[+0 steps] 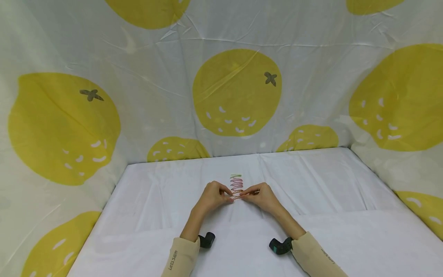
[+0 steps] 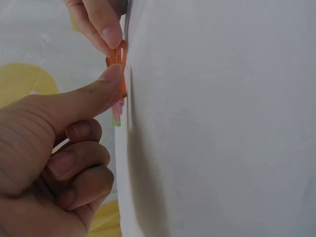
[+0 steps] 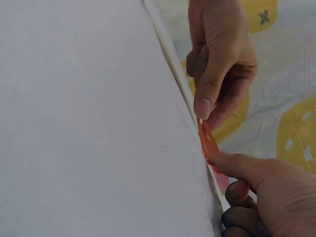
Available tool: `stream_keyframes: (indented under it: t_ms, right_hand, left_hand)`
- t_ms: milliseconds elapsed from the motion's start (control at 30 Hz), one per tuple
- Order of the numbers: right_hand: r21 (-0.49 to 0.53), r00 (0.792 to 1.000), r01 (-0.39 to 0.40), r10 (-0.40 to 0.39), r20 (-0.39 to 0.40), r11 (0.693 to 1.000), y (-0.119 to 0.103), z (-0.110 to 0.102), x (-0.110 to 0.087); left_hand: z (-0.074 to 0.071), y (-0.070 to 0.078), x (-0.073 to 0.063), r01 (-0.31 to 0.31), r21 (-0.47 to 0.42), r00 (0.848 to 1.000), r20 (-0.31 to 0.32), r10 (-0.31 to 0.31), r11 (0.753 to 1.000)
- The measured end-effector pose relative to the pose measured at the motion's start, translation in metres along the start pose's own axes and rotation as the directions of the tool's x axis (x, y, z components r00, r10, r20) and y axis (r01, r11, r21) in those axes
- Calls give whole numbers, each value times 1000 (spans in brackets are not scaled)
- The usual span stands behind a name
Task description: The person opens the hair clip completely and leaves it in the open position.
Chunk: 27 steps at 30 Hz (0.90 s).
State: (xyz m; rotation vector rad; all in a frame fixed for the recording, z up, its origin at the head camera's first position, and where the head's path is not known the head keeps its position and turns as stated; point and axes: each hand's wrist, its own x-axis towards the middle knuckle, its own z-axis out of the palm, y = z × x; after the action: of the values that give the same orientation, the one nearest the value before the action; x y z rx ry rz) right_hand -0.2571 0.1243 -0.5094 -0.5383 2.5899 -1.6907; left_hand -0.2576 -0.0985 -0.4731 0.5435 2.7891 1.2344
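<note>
Both of my hands hold a slim orange clip (image 3: 208,140) with a long slot, one at each end, low over the table. My left hand (image 1: 213,197) pinches one end between thumb and forefinger; its other fingers are curled in. From the opposite side, the thumb and fingertips of my right hand (image 1: 262,197) pinch the other end. Just beyond my fingers, several pink clips (image 1: 237,182) lie in a column on the cloth, with a green clip (image 1: 236,175) at its far end. Fingertips partly hide the orange clip and the nearest clips.
A white cloth (image 1: 145,215) with creases covers the table. Behind and beside it hang white curtains (image 1: 166,96) printed with large yellow fruit. A black camera mount (image 1: 207,240) sits at the left wrist, and another black camera mount (image 1: 281,246) at the right.
</note>
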Motion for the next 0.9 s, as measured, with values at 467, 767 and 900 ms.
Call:
stream_keyframes:
  t_ms: [467, 767, 900]
  right_hand:
    - [18, 1000, 15, -14, -15, 1000, -2, 0, -3]
    - [23, 1000, 13, -12, -5, 1000, -2, -1, -2]
    - [13, 1000, 9, -9, 0, 1000, -1, -1, -1]
  left_hand:
    - [1, 0, -2, 3, -44, 1000, 20, -3, 999]
    - [1, 1, -1, 22, -56, 999, 29, -21, 998]
    - [0, 0, -2, 25, -59, 999, 29, -24, 998]
